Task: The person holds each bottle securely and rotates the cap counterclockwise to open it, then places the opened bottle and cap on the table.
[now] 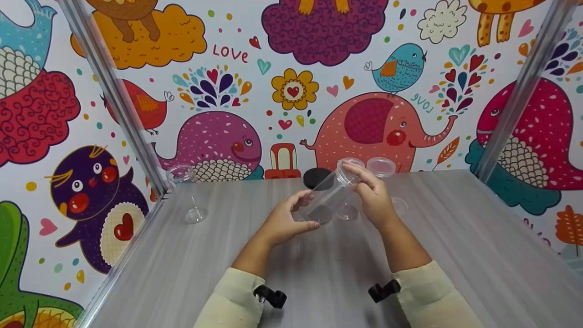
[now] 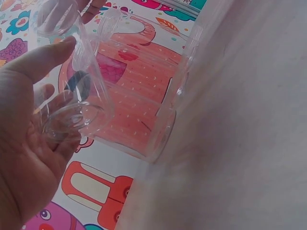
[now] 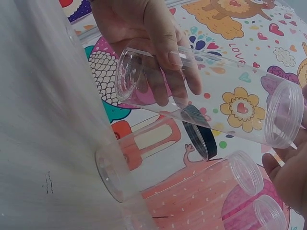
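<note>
Head view shows me one clear jar (image 1: 325,196) held aloft, its long axis slanting from the left hand (image 1: 283,222) gripping its base up to the right hand (image 1: 377,199) clasping its rim, so neither is nearer. I count four more jars on the surface (image 1: 501,250): one black-lidded jar (image 1: 319,177), two clear jars (image 1: 381,168) rightward, one left jar (image 1: 187,196) well apart.

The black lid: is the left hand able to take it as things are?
Probably not yet: the left hand is near the black lid, but it is busy holding the tilted jar.
</note>
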Demonstrator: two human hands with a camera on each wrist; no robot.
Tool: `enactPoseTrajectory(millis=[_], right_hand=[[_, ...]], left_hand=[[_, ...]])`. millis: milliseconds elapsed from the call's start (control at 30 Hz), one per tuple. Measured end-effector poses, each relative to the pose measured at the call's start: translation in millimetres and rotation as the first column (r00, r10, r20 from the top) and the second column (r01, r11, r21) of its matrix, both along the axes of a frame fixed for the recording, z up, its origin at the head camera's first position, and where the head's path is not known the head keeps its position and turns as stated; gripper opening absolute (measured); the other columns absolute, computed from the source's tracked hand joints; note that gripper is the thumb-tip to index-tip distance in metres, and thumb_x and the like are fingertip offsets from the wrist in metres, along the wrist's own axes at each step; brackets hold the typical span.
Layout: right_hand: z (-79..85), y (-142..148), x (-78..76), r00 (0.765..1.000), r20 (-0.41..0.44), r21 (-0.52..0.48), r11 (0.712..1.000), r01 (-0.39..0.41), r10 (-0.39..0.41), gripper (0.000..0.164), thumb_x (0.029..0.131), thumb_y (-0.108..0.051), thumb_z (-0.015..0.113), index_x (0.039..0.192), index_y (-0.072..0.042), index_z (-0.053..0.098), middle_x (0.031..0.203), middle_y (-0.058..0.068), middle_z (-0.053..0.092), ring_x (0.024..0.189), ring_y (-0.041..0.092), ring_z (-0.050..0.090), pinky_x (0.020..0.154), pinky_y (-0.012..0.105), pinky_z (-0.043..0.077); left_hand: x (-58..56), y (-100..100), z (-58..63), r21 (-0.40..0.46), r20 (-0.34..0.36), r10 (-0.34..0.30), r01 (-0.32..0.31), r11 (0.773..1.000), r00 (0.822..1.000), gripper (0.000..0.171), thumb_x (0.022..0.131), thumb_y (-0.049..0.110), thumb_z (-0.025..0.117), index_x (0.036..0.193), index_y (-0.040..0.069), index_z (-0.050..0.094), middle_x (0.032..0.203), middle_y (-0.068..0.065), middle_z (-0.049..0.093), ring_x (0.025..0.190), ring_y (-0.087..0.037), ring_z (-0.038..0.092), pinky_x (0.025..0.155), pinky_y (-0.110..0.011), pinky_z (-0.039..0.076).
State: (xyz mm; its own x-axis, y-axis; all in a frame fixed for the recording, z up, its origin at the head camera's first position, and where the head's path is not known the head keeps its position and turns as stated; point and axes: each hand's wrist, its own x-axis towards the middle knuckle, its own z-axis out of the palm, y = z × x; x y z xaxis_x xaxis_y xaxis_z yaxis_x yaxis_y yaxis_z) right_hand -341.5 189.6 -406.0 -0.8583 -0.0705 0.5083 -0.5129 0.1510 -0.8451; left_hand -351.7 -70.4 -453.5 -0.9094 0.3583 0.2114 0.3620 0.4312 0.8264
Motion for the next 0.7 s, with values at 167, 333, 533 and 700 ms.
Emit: enactPoseTrajectory(millis=[167,333,533,700], right_hand=[[1.1,0.7,-1.6,0.993,0.0,0.096,0.988,0.119,-0.12,0.042,0.106,-0.022,0.055,0.146,-0.016,0.066,0.156,0.007,0.059,0.14,0.025,0.056,0.114,0.048,0.05],[1.8,0.8,-3.4,0.96,0.038,0.231,0.937,0.262,-0.278,0.049,0.103,-0.044,0.065,0.146,-0.019,0.066,0.131,0.01,0.067,0.11,0.022,0.06,0.087,0.03,0.055],[1.7,0.1,-3.8,0.951,0.071,0.238,0.931,0.276,-0.3,0.052,0.101,-0.048,0.07,0.143,-0.018,0.069,0.114,0.011,0.063,0.1,0.022,0.056,0.079,0.025,0.054],[1.1,-0.1,-2.0,0.961,0.057,0.208,0.945,0.253,-0.27,0.044,0.102,-0.042,0.069,0.141,-0.02,0.071,0.113,0.01,0.065,0.098,0.021,0.056,0.076,0.023,0.053]], left_hand=[[-0.6,-0.3,0.0,0.016,0.007,-0.009,0.009,1.0,1.0,0.085,0.08,0.044,0.092,0.155,0.037,0.051,0.152,0.009,0.062,0.143,-0.021,0.057,0.123,-0.059,0.046],[-0.9,-1.0,-0.4,0.013,0.006,-0.013,0.013,1.0,1.0,0.085,0.081,0.045,0.092,0.155,0.036,0.051,0.152,0.008,0.062,0.143,-0.021,0.057,0.123,-0.059,0.045],[0.1,-0.7,0.5,0.001,-0.004,-0.013,0.013,1.0,1.0,0.086,0.08,0.047,0.092,0.155,0.037,0.05,0.153,0.009,0.061,0.144,-0.02,0.057,0.123,-0.058,0.046],[-0.5,-0.9,-0.6,-0.008,0.006,-0.01,0.01,1.0,1.0,0.088,0.079,0.053,0.092,0.155,0.038,0.05,0.153,0.011,0.061,0.144,-0.019,0.057,0.123,-0.057,0.046]])
